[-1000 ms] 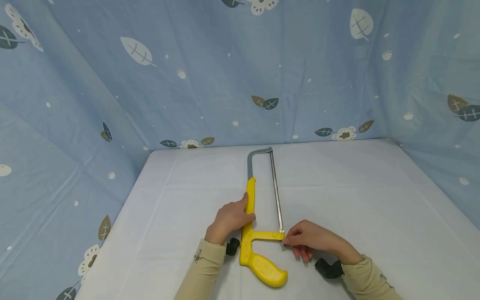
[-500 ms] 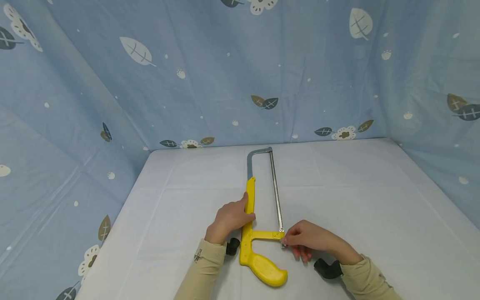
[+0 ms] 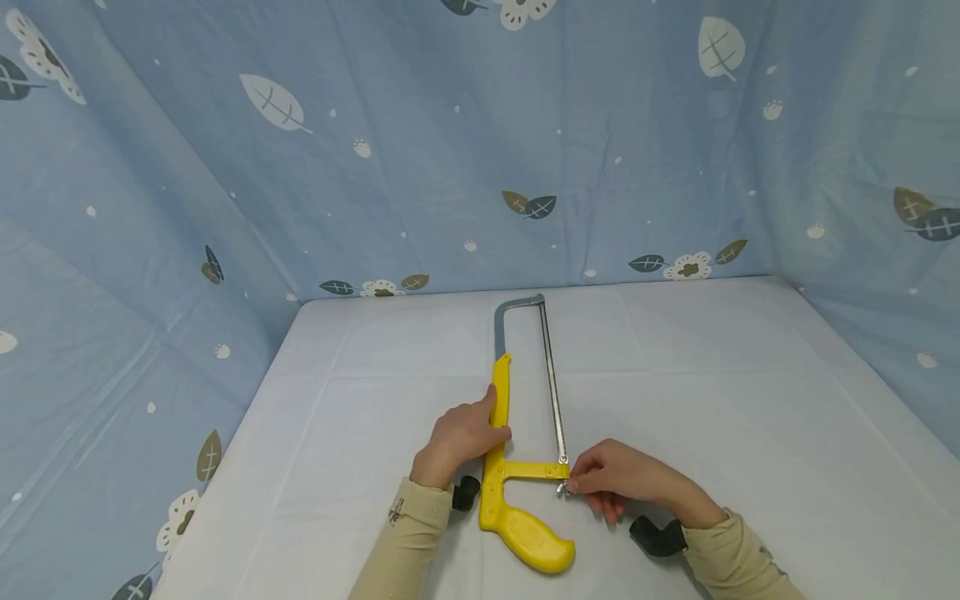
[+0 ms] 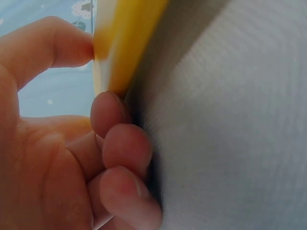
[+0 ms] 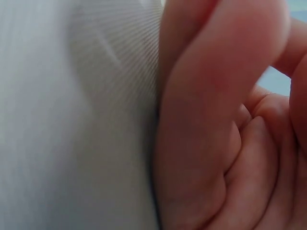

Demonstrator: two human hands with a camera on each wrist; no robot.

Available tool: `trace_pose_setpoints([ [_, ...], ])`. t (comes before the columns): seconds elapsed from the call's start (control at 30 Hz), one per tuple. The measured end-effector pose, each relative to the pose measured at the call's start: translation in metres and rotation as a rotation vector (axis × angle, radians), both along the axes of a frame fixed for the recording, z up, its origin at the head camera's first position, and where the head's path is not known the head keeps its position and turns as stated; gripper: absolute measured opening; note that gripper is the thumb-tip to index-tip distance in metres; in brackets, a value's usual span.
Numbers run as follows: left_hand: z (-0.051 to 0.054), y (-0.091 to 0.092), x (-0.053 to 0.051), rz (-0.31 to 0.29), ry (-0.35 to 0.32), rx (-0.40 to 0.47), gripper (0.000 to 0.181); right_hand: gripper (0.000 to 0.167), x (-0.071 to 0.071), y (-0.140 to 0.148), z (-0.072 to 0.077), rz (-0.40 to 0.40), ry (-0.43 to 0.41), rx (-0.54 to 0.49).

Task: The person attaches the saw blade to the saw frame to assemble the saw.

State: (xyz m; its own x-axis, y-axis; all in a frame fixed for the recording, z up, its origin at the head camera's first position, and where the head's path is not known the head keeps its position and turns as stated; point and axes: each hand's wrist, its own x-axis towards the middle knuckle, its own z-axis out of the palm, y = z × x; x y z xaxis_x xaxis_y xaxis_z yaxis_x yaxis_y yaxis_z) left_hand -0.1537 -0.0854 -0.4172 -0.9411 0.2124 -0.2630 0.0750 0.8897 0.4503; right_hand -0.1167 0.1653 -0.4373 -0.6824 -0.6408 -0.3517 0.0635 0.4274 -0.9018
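Observation:
A hacksaw lies flat on the white-covered table, its yellow handle toward me and its grey front bow pointing away. The thin metal blade runs along its right side. My left hand holds the yellow frame bar partway along; in the left wrist view its other fingers curl down against the cloth. At the near end of the blade, the thumb and forefinger of my right hand are at a small metal wing nut. In the right wrist view, fingers fill the picture and hide the nut.
A white cloth covers the table. Blue curtains with leaves and flowers hang behind it and at both sides. Black wrist-worn pieces sit by each beige sleeve.
My right fingertips have shifted slightly at the wing nut, first toward the left, then back right. The nut now shows at a different angle. My left hand and the hacksaw stay put.

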Motion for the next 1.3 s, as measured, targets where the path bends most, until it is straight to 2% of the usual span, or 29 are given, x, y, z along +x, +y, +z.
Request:
trace_pose_setpoints([
  [0.37, 0.001, 0.001, -0.003, 0.005, 0.002, 0.013, 0.076, 0.019, -0.003, 0.001, 0.003, -0.01, 0.003, 0.002],
  [0.83, 0.008, -0.004, -0.005, 0.012, 0.019, 0.004, 0.076, 0.029, -0.007, -0.006, 0.006, 0.011, 0.002, 0.001],
  [1.07, 0.0, -0.003, -0.004, 0.008, -0.004, 0.015, 0.076, 0.034, -0.002, -0.006, 0.003, -0.014, -0.036, 0.018],
  [1.3, -0.003, -0.001, 0.0, 0.013, -0.001, 0.029, 0.076, 0.035, 0.005, -0.006, 0.003, -0.048, -0.028, 0.051],
])
